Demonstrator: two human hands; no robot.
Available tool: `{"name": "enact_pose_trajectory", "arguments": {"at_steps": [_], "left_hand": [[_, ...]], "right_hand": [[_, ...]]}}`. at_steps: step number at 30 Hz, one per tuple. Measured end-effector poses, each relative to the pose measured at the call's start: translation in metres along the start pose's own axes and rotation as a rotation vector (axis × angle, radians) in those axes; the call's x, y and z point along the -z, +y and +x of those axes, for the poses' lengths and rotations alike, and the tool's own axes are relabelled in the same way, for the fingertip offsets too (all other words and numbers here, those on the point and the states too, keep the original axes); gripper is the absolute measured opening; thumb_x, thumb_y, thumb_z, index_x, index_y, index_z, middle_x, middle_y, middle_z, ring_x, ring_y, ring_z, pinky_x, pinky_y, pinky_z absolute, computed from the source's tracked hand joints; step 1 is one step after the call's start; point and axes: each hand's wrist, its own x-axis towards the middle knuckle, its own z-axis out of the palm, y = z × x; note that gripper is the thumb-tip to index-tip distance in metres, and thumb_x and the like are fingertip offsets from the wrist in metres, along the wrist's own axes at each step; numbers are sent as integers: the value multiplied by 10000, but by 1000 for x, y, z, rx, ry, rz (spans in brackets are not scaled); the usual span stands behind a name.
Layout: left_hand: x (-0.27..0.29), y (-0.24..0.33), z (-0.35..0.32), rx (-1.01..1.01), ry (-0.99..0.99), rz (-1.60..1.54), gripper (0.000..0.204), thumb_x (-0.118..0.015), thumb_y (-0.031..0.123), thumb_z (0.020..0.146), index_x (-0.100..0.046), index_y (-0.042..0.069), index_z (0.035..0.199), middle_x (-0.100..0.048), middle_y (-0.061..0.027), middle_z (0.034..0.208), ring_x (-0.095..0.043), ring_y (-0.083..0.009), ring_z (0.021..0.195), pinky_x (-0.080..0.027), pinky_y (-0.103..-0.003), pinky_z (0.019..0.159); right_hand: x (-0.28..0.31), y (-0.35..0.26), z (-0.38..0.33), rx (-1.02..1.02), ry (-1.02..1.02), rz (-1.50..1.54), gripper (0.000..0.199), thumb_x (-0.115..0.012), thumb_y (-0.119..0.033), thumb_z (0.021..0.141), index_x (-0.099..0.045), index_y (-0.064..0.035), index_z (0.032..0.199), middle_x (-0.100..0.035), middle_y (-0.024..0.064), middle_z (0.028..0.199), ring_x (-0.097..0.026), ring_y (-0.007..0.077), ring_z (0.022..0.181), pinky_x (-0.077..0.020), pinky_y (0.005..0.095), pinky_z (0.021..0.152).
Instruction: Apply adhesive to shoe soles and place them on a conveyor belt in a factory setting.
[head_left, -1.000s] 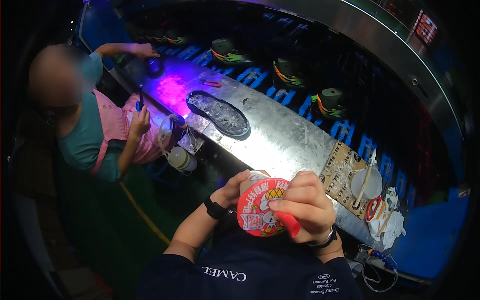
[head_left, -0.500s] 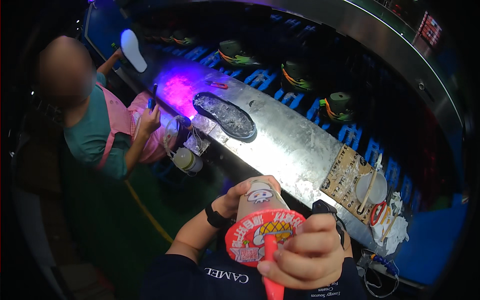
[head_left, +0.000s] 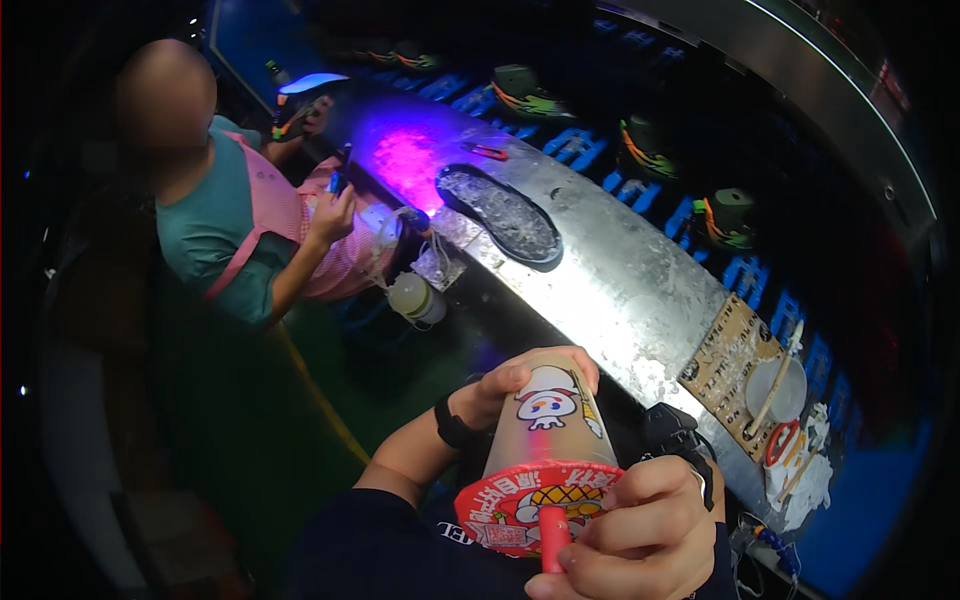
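Note:
My left hand (head_left: 492, 393) is wrapped around a translucent drink cup (head_left: 512, 445) with a cartoon figure on its side. The cup is tilted so that its red printed lid (head_left: 500, 505) faces me. A thick red straw (head_left: 553, 538) stands out of the lid, and the fingers of my right hand (head_left: 645, 525) close on it. How deep the straw sits is hidden by the cup. Beyond the cup, a dark shoe sole (head_left: 505, 215) with a greyish, patchy inner face lies on the metal bench (head_left: 625, 275).
At left a co-worker in a pink apron (head_left: 262, 175) holds a blue-handled tool and a shoe. A bowl (head_left: 777, 388) with a brush rests on cardboard (head_left: 728, 355). A red cutter (head_left: 488, 152) lies near the bench's far edge. Shoes (head_left: 645, 148) stand on a blue-slatted conveyor.
The cup has tilted to show more of its side, and less of the straw shows. The co-worker's far hand has lowered from holding up a white insole. My view has shifted left.

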Motion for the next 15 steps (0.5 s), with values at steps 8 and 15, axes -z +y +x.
{"name": "enact_pose_trajectory", "arguments": {"at_steps": [8, 15], "left_hand": [[8, 2, -21, -79, 39, 4, 778, -646, 594, 583, -438, -50, 967, -495, -123, 794, -529, -165, 712, -448, -246, 590], [7, 7, -18, -57, 39, -10, 776, -651, 585, 584, -436, -50, 975, -497, -130, 802, -534, -172, 721, -452, -250, 597]], "right_hand": [[-17, 7, 6, -6, 17, 83, 171, -703, -231, 616, -653, -76, 669, -526, -12, 625, -442, 143, 552, -347, 277, 519], [-14, 14, 12, 14, 57, 92, 228, -696, -301, 651, -654, -79, 682, -514, -10, 630, -437, 144, 555, -346, 277, 510]]}}
